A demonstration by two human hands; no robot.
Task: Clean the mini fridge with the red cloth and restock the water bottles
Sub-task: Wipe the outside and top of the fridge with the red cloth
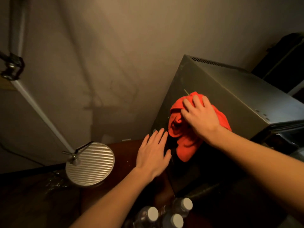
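A grey mini fridge (233,89) stands at the right, seen from above. The red cloth (184,143) lies crumpled over the near-left edge of its top and hangs down its dark side. My right hand (199,116) presses flat on the cloth, fingers spread toward the wall. My left hand (153,153) is flat and open, fingers apart, at the fridge's left side just beside the hanging cloth, holding nothing. Three clear water bottles with white caps (171,214) stand upright at the bottom centre.
A lamp with a round ribbed metal base (90,165) and a white slanted arm (37,106) stands on the dark wooden table (121,155) left of the fridge. A beige wall is behind. A dark object (284,63) sits behind the fridge at the right.
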